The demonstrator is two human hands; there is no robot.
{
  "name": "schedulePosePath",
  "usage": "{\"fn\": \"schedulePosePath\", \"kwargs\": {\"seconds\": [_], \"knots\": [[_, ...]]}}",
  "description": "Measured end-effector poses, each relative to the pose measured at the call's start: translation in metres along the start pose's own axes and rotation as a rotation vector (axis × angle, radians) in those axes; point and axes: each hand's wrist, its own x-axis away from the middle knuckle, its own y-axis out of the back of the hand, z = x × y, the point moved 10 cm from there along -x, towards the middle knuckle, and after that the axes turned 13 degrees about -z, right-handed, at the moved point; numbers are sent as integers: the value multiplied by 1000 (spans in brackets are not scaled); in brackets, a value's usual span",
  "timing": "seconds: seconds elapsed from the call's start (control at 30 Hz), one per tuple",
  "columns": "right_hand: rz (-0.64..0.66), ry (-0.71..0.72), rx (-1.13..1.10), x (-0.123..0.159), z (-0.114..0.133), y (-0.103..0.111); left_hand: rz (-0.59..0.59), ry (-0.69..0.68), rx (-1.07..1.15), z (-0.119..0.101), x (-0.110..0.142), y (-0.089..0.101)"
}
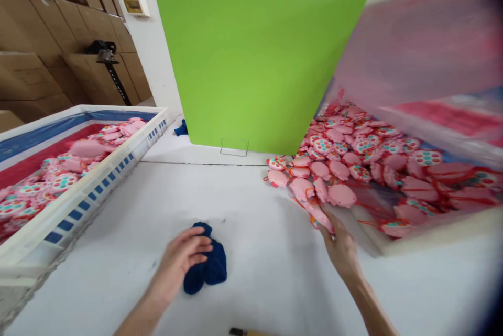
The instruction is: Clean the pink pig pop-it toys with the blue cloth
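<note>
My left hand rests at the edge of a dark blue cloth, its fingers slightly bent and apart over the cloth's upper left part. The cloth lies bunched on the white tabletop. On the right, my right hand is closed on a pink plastic animal-shaped toy with an orange-red cord. That toy is at the near end of a loose group of like pink toys spilling from the right-hand crate. Some toys show faces with teal and red dots; others lie plain side up.
A green board stands upright on a wire stand at the back. The left crate and right crate hold many pink toys. A tool with a yellowish handle shows at the near edge. Cardboard boxes are stacked behind.
</note>
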Motion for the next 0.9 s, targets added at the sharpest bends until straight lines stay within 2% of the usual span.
{"fn": "schedulePosePath", "kwargs": {"seconds": [0.07, 0.17, 0.23, 0.3, 0.37, 0.47, 0.53, 0.63, 0.7, 0.77, 0.8, 0.9], "knots": [[69, 18, -40, 26, 32, 3, 133, -83, -168, 15, 17, -42], [181, 36, -163, 66, 89, 3, 333, -379, -350, 1, 44, -95], [248, 54, -280, 88, 124, 1, 451, -623, -446, -16, 63, -118], [293, 59, -389, 102, 148, -3, 508, -819, -521, -30, 75, -126], [283, 2, -465, 108, 151, -8, 455, -925, -550, -41, 75, -116], [244, -104, -399, 111, 131, -28, 230, -1010, -547, -57, 68, -74], [270, 5, -320, 117, 138, -51, 76, -1078, -539, -66, 68, -42], [363, 328, -283, 147, 189, -92, -77, -1157, -546, -76, 73, -7], [437, 465, -258, 172, 222, -117, -145, -1165, -558, -81, 73, 8], [488, 514, -237, 188, 241, -136, -184, -1174, -563, -84, 74, 18], [494, 509, -232, 190, 243, -141, -196, -1185, -564, -85, 74, 22], [456, 418, -215, 170, 220, -144, -206, -1190, -540, -82, 73, 30]]}}
